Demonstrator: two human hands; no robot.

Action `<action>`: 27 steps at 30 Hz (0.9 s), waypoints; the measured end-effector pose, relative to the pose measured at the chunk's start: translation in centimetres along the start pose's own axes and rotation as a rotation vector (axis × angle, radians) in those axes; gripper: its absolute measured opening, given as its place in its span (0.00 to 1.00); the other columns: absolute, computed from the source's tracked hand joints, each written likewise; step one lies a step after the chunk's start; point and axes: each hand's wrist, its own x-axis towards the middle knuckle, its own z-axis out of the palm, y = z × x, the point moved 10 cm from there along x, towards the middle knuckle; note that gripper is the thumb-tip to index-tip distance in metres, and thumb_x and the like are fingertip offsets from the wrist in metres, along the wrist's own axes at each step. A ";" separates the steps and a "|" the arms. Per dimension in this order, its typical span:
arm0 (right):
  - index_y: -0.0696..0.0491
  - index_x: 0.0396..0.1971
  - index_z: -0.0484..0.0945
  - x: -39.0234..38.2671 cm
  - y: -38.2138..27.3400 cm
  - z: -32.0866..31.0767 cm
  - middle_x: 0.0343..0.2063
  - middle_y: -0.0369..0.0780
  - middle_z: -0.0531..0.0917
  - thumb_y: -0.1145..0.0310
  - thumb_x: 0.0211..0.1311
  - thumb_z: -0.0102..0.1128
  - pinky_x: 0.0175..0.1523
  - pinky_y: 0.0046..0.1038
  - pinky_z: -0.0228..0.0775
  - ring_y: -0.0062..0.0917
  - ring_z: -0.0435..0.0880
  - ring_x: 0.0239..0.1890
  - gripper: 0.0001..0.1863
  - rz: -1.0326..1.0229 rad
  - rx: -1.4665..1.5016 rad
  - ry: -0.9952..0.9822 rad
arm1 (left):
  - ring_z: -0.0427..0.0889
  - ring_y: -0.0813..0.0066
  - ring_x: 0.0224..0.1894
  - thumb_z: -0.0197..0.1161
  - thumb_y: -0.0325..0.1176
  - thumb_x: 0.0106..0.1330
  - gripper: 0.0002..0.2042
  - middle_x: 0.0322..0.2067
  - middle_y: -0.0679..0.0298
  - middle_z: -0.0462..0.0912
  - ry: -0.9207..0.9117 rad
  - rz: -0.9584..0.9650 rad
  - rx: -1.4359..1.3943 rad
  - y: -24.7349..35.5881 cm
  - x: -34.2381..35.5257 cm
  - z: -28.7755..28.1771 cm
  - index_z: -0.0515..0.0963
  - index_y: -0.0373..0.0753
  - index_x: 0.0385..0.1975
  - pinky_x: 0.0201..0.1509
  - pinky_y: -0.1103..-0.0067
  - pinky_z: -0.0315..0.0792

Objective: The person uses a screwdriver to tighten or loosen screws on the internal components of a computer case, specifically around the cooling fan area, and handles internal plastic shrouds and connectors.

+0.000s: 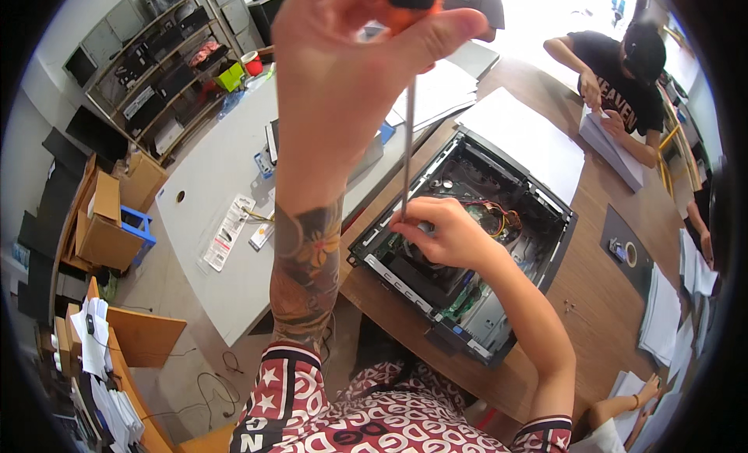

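Observation:
My left hand (343, 79) is raised high, its fingers wrapped around the orange and black handle of a screwdriver (410, 133). The long metal shaft points down into an opened black desktop computer case (401, 280), which lies flat on the brown table. Low on the shaft, the fingers of my right hand (448, 233) pinch it near the case's left edge. The screwdriver's tip is hidden by these fingers. Inside the case are coloured wires (510, 219), a green circuit board (467, 297) and a dark block beside my right hand.
White paper (538, 137) lies behind the case. Small screws (573, 306) and a tape roll (630, 254) are to the right. A person (623, 87) handles a paper stack at far right. A grey-white table (218, 297) on the left holds a blister package (227, 233).

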 end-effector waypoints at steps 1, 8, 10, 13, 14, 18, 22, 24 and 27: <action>0.59 0.31 0.79 0.0 0.3 -0.2 0.25 0.45 0.81 0.73 0.58 0.63 0.35 0.34 0.72 0.38 0.80 0.29 0.05 0.033 0.006 -0.005 | 0.82 0.76 0.35 0.75 0.30 0.55 0.24 0.38 0.57 0.83 -0.047 0.034 -0.069 0.1 0.3 0.1 0.71 0.33 0.48 0.36 0.82 0.78; 0.59 0.35 0.81 0.5 -0.2 0.4 0.27 0.44 0.82 0.75 0.58 0.63 0.37 0.31 0.74 0.35 0.82 0.30 0.05 0.071 0.049 -0.076 | 0.83 0.64 0.43 0.68 0.42 0.62 0.35 0.46 0.45 0.80 -0.410 -0.144 -0.255 1.0 1.2 2.8 0.59 0.25 0.60 0.46 0.74 0.77; 0.58 0.35 0.81 0.3 0.1 0.2 0.28 0.44 0.82 0.75 0.59 0.63 0.38 0.31 0.74 0.34 0.82 0.31 0.05 0.107 0.025 -0.078 | 0.82 0.64 0.44 0.67 0.42 0.63 0.35 0.46 0.44 0.79 -0.447 -0.147 -0.280 0.6 1.2 2.8 0.59 0.25 0.60 0.47 0.73 0.77; 0.58 0.35 0.81 -0.2 0.8 -0.1 0.29 0.43 0.82 0.75 0.59 0.62 0.38 0.30 0.74 0.33 0.82 0.31 0.05 0.144 0.035 -0.102 | 0.82 0.63 0.45 0.66 0.41 0.64 0.34 0.47 0.44 0.79 -0.467 -0.162 -0.305 -0.6 1.0 2.8 0.58 0.25 0.61 0.48 0.72 0.77; 0.58 0.35 0.81 0.1 0.5 0.2 0.29 0.43 0.82 0.75 0.59 0.62 0.38 0.30 0.74 0.33 0.82 0.31 0.05 0.137 0.041 -0.108 | 0.82 0.62 0.45 0.66 0.41 0.64 0.34 0.47 0.44 0.79 -0.464 -0.161 -0.292 -0.1 0.9 2.5 0.58 0.25 0.61 0.49 0.72 0.77; 0.58 0.36 0.81 0.4 0.2 0.5 0.28 0.43 0.81 0.76 0.59 0.62 0.38 0.30 0.74 0.31 0.82 0.31 0.06 0.109 0.059 -0.100 | 0.82 0.61 0.46 0.64 0.40 0.65 0.34 0.48 0.44 0.78 -0.460 -0.154 -0.280 0.0 1.1 2.1 0.57 0.25 0.62 0.50 0.71 0.76; 0.59 0.35 0.81 0.4 0.2 0.1 0.27 0.42 0.82 0.75 0.59 0.63 0.38 0.30 0.74 0.31 0.82 0.30 0.05 0.127 0.029 -0.058 | 0.81 0.60 0.47 0.62 0.39 0.66 0.33 0.49 0.43 0.78 -0.453 -0.157 -0.285 -0.2 0.6 2.2 0.57 0.25 0.64 0.51 0.69 0.76; 0.59 0.34 0.81 0.2 0.6 -0.1 0.26 0.42 0.81 0.74 0.59 0.64 0.38 0.30 0.74 0.32 0.82 0.30 0.05 0.129 0.013 -0.046 | 0.81 0.59 0.48 0.61 0.39 0.67 0.33 0.49 0.43 0.77 -0.447 -0.153 -0.284 -0.1 0.2 2.5 0.56 0.24 0.64 0.52 0.69 0.76; 0.59 0.33 0.81 0.0 1.3 -0.3 0.25 0.43 0.81 0.74 0.59 0.65 0.37 0.31 0.74 0.34 0.82 0.30 0.05 0.130 -0.007 -0.027 | 0.81 0.58 0.49 0.60 0.38 0.68 0.33 0.50 0.42 0.77 -0.437 -0.159 -0.292 -1.0 0.1 2.3 0.56 0.24 0.65 0.53 0.68 0.76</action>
